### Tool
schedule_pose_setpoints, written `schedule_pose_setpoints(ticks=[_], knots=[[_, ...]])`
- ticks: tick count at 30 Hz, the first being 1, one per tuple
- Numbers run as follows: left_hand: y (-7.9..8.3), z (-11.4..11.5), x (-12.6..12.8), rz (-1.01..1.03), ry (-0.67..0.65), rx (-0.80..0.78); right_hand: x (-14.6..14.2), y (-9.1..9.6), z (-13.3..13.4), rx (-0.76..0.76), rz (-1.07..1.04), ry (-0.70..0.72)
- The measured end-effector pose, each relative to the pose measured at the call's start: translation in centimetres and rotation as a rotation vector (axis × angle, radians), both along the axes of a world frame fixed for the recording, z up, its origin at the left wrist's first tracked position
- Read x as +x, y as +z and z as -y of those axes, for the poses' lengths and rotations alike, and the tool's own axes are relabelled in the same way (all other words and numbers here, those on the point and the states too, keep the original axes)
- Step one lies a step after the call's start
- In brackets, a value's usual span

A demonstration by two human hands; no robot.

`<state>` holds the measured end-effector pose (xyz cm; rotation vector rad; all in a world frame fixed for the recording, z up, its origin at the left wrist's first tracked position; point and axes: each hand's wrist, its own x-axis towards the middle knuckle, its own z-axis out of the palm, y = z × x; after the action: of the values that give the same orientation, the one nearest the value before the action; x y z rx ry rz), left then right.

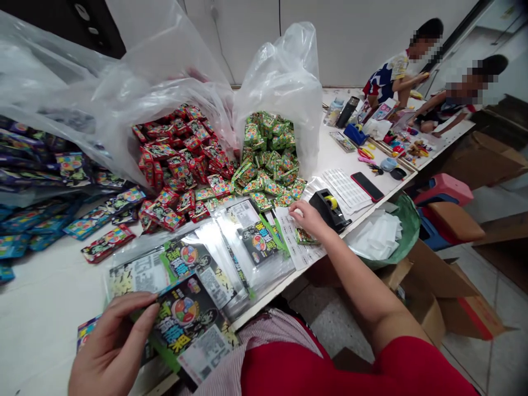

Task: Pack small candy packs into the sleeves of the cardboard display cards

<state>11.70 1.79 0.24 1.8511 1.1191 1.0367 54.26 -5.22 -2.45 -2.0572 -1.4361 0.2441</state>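
Observation:
My left hand [113, 344] pinches a black and green printed packet [193, 324] by its edge, thumb on top, above the table's front edge. Beside it on the table lie clear plastic sleeves [225, 261] with similar printed fronts. My right hand [308, 220] is over a white sticker sheet [307, 254], its fingers curled together. Whatever its fingertips may hold is too small to make out. A small green packet [304, 236] lies partly under that hand. Just beyond stands a black tape dispenser [330, 209] with yellow tape.
Clear bags spill red packets [185, 148], green packets [270, 143] and purple packets [31, 154] onto the table. A phone [367, 187] lies by label sheets [346, 187]. A green-lined bin [406, 225] and cardboard boxes [445, 291] stand at right. Two people [385, 82] sit farther along.

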Motion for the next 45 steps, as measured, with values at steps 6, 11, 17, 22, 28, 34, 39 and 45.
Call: schedule_pose_setpoints(ticks=[6, 11, 17, 22, 28, 34, 39, 45], knots=[[1.2, 0.4, 0.8, -0.003, -0.122, 0.007, -7.2, 7.0, -1.6, 0.112, -0.437, 0.322], [1.9, 1.2, 1.5, 0.078, -0.176, 0.016, -17.0, 12.3, -4.4, -0.124, -0.526, 0.879], [1.8, 1.7, 0.9, 0.155, -0.174, -0.036, -21.7, 12.1, -7.5, -0.32, -0.385, 1.009], [1.6, 1.5, 0.7, 0.199, -0.157, -0.048, -22.6, 11.6, -8.2, -0.392, -0.314, 0.979], [0.9, 1.4, 1.4, 0.226, -0.095, -0.056, -23.2, 11.2, -8.1, -0.406, -0.309, 0.932], [0.5, 1.4, 1.4, 0.198, -0.015, -0.04, -23.3, 10.0, -8.2, -0.417, -0.318, 0.845], [0.4, 2.2, 1.7, 0.184, -0.034, -0.063, -23.2, 7.9, -8.8, -0.664, -0.724, 0.723], [2.5, 4.6, 0.3, 0.295, -0.127, -0.214, -21.4, 8.4, -8.5, -0.787, -0.992, 0.735]])
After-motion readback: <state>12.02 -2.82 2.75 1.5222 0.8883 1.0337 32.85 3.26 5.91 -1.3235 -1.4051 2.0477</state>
